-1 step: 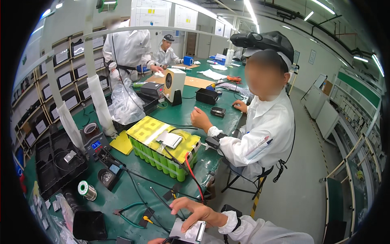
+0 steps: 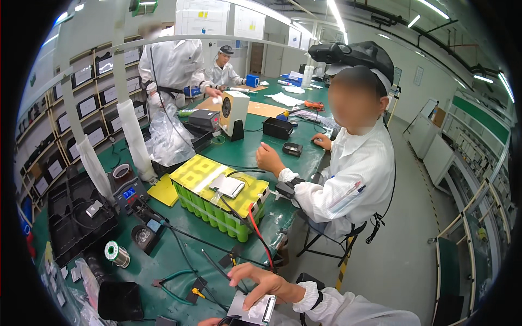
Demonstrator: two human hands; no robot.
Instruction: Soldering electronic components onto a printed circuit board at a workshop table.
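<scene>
At the lower edge, my right hand [image 2: 271, 284] is closed on a flat silver board [image 2: 240, 300] with a row of connector pins along one side. A piece of white material lies on the board under my fingers. Only a bit of my left hand [image 2: 209, 322] shows beside a black cable; its fingers are cut off by the frame. Ahead on the bench stands a battery pack [image 2: 217, 217] of green cells with a yellow top. A similar silver board [image 2: 231, 187] rests on it, and red and black wires hang from its near end.
Green-handled pliers [image 2: 173, 293], a solder spool [image 2: 115, 254] and a soldering station [image 2: 128, 196] lie left on the green bench [image 2: 163, 261]. Black cables cross between. A black tray [image 2: 76, 239] sits farther left. A co-worker [image 2: 353, 157] sits at the right bench edge; others are farther back.
My hands and the board stay put. At the far bench, the standing person's hand has shifted slightly to the right.
</scene>
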